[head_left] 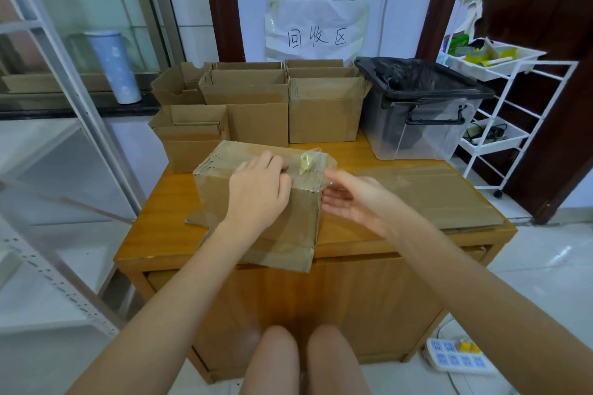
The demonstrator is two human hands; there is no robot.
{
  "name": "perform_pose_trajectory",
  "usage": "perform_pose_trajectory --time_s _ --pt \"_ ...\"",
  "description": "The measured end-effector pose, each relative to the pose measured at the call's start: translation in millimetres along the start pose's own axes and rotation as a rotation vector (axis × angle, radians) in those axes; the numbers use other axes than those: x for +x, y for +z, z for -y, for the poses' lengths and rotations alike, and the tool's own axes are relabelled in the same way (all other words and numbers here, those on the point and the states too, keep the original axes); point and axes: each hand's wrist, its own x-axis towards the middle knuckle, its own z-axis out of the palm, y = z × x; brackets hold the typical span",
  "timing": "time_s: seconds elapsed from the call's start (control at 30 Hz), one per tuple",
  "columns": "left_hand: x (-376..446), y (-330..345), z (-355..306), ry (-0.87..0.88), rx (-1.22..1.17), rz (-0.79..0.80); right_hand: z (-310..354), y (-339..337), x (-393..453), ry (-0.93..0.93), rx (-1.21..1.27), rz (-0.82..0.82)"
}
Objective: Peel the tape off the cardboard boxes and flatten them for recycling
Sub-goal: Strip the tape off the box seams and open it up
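Fig.: tape-peel step, head view. Sealed cardboard box (pixel 256 202) stands at the near edge of the wooden table (pixel 154 228), its bottom flaps splayed flat onto the surface. Left hand (pixel 260 192) rests on top of the box w/ fingers (pixel 276 163) curled over the seam; whether they pinch tape or only press down cannot be told. Right hand (pixel 353 199) hovers just beside the box's right top corner, palm up, fingers relaxed and spread, gripping nothing visible.

Risks (judged): clear tape may tear partway, leaving strips stuck; a hard pull could rip the cardboard's surface layer or drag the box off the near edge if the left hand lets up; loose tape may cling to skin or fold onto itself.

Appearance: clear tape (pixel 308 179) runs along the box top and wraps down the right end, glossy, wrinkled, partly lifted. A yellowish crumpled tape wad (pixel 305 162) sits on top near the far right corner. Box is brown, corners worn. Flattened cardboard (pixel 433 192) lies to the right; open boxes (pixel 256 99) wait behind, next to the lined bin (pixel 423 112).
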Motion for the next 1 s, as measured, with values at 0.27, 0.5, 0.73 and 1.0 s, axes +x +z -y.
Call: perform_pose_trajectory --time_s 0.27,0.5,0.73,1.0 --pt "2 3 -5 -0.022 0.056 0.002 -29 8 -14 -0.363 -0.100 -0.147" --pt "2 4 -5 -0.026 0.043 0.015 -37 6 -14 -0.433 -0.029 -0.143" --pt "2 4 -6 -0.013 0.067 -0.031 -31 3 -12 -0.340 0.098 -0.112" --pt "2 6 -5 -0.015 0.056 -0.025 -32 10 -16 -0.404 0.006 -0.148"
